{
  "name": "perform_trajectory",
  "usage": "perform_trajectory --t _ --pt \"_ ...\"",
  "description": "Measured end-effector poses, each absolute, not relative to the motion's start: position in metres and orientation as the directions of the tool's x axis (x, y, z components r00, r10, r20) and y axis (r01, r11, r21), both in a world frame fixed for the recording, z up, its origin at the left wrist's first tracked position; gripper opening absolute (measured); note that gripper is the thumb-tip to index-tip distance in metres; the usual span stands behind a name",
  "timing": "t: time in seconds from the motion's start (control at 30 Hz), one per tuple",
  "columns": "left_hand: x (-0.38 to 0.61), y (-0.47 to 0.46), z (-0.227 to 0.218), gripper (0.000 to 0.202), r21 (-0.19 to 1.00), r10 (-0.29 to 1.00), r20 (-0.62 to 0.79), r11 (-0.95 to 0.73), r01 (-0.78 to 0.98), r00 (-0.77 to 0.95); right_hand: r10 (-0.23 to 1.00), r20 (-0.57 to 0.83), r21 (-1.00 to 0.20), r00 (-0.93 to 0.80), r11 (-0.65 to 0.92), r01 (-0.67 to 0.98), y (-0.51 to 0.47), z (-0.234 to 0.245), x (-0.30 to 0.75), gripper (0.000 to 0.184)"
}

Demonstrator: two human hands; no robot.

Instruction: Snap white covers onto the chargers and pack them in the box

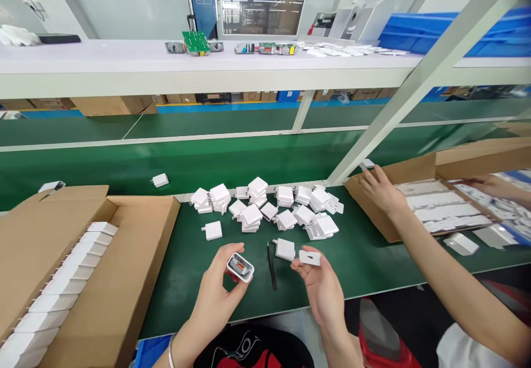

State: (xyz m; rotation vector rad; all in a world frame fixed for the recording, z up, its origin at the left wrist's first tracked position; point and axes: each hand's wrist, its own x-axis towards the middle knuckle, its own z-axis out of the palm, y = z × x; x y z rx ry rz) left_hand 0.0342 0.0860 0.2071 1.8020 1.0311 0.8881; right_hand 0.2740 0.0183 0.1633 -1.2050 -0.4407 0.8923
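My left hand (pixel 216 291) is closed around a white charger housing (pixel 240 267), whose open end faces me and shows parts inside. In my right hand (pixel 322 288), a small flat white end piece (pixel 310 258) with a dark slot is pinched between thumb and fingers. Black tweezers (pixel 271 267) lie on the green bench between my hands. Just beyond my right fingers rests a white charger (pixel 285 249). Farther back, many white chargers (pixel 251 216) are heaped in a loose pile, and a single one (pixel 212 230) lies to its left.
At left, a cardboard box (pixel 143 279) holds a row of white chargers (pixel 66 285). Another person's hand (pixel 382 191) holds a white piece over a box (pixel 369 205) at right. A slanted white post (pixel 385 119) and a shelf (pixel 124 61) stand beyond the bench.
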Motion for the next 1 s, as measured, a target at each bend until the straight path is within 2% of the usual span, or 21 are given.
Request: perform_trajectory --t 0.07,0.27,0.5,0.63,0.8,0.9,1.0 --pt "0.036 0.084 0.208 0.044 0.903 0.897 0.194 -0.322 0.285 0.397 0.804 -0.172 -0.923 0.57 0.071 -0.379 0.023 0.172 0.254 0.048" --pt "0.038 0.079 0.212 0.049 0.831 0.859 0.35 -0.469 0.299 0.374 0.821 -0.074 -0.971 0.566 0.069 -0.227 0.03 0.194 0.212 0.042" --pt "0.036 0.077 0.216 0.053 0.727 0.81 0.477 -0.582 0.365 0.34 0.88 -0.045 -0.957 0.472 0.098 -0.274 0.03 0.225 0.197 0.025" --pt "0.04 0.076 0.215 0.055 0.715 0.825 0.468 -0.564 0.412 0.317 0.91 -0.005 -0.947 0.415 0.128 -0.293 0.028 0.231 0.183 0.019" --pt "0.04 0.069 0.217 0.062 0.784 0.836 0.4 -0.525 0.332 0.377 0.865 0.069 -0.98 0.496 0.152 -0.129 0.032 0.229 0.175 0.018" --pt "0.037 0.066 0.216 0.053 0.822 0.835 0.364 -0.496 0.279 0.412 0.875 0.093 -0.987 0.475 0.145 -0.075 0.033 0.228 0.176 0.015" --pt "0.037 0.066 0.211 0.043 0.864 0.872 0.317 -0.427 0.267 0.372 0.897 0.112 -0.985 0.428 0.157 -0.071 0.035 0.226 0.176 0.016"
